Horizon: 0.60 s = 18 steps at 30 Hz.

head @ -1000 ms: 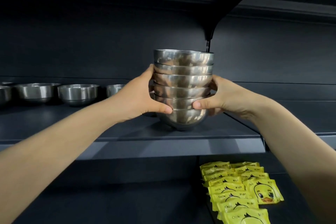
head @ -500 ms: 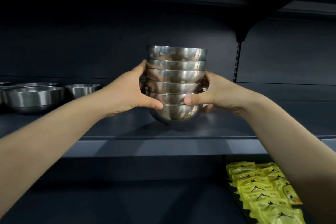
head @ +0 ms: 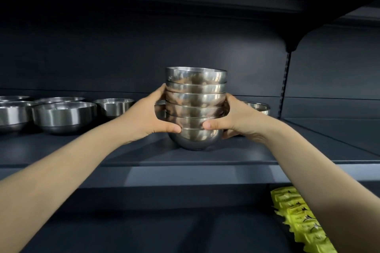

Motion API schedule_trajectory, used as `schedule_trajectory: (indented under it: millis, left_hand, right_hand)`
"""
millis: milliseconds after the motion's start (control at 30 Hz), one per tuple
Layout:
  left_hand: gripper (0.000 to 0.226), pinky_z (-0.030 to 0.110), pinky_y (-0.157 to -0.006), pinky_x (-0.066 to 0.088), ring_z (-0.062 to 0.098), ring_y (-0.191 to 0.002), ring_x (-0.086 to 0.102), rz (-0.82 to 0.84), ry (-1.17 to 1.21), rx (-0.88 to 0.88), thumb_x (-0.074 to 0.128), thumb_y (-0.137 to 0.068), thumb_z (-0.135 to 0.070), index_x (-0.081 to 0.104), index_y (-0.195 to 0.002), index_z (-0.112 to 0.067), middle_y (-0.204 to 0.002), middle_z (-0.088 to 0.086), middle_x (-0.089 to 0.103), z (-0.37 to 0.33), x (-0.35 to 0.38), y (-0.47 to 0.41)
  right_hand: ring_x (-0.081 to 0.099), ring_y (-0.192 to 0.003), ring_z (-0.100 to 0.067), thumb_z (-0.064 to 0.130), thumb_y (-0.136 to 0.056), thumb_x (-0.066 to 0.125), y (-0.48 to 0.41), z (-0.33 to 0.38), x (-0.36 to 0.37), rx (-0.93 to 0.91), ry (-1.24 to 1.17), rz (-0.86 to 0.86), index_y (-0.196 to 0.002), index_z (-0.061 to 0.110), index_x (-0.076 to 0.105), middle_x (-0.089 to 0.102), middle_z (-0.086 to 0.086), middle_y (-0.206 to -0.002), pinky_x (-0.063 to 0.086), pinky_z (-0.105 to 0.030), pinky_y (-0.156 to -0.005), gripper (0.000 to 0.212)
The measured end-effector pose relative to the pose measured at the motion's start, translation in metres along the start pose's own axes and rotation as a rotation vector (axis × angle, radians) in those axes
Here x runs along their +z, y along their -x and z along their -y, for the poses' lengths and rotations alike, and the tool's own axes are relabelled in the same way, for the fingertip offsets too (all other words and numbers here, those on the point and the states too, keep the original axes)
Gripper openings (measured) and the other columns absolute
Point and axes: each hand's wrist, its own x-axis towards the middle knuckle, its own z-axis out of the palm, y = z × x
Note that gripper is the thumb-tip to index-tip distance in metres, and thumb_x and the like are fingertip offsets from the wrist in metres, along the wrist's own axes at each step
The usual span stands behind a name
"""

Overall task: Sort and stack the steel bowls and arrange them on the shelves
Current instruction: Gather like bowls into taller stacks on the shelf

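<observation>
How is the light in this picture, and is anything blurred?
Head view: dim overall, with dark shelving; the stack of steel bowls is the brightest thing, with soft reflections and no harsh glare; head view, lower right: the yellow packets look blurred.

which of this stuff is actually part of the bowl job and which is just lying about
Part of the job:
- stack of bowls, gripped by the left hand and right hand
- loose bowls to its left
- single bowl behind the right hand
- shelf

Just lying about:
- yellow packets, lower right
</observation>
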Motion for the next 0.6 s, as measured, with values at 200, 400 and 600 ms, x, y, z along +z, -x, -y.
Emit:
schedule_trajectory:
  millis: [200, 400, 600]
  left_hand:
    - [0.134, 0.037, -0.113, 0.033, 0.005, -0.13, 0.044, 0.048, -0.04, -0.001, 0.084, -0.033, -0.065, 0.019, -0.147, -0.039, -0.141, -0.015, 0.046, 0.0, 0.0, -0.002]
    - [0.061, 0.028, -0.097, 0.049, 0.005, -0.102, 0.066, 0.092, 0.006, -0.059, 0.081, -0.07, -0.019, 0.049, -0.119, -0.035, -0.116, -0.012, 0.063, -0.009, -0.001, 0.006]
    - [0.082, 0.04, -0.103, 0.043, 0.016, -0.117, 0.055, -0.12, -0.318, -0.227, 0.072, -0.068, -0.054, 0.042, -0.137, -0.02, -0.14, -0.002, 0.049, -0.042, -0.007, 0.031]
  right_hand:
    - [0.063, -0.091, -0.003, 0.019, -0.072, 0.079, 0.003, 0.0, -0.004, 0.024, 0.03, 0.031, -0.105, 0.034, 0.047, 0.062, 0.013, -0.1, 0.054, -0.027, -0.066, 0.048]
    - [0.055, -0.115, -0.005, 0.051, -0.057, 0.076, 0.019, 0.007, -0.017, 0.078, 0.119, 0.066, -0.125, 0.034, 0.048, 0.06, 0.015, -0.121, 0.052, -0.04, -0.092, 0.075]
    - [0.059, -0.113, -0.013, 0.058, -0.057, 0.065, 0.046, 0.012, -0.056, 0.163, 0.311, 0.074, -0.144, 0.019, 0.036, 0.055, -0.003, -0.131, 0.053, -0.039, -0.094, 0.1]
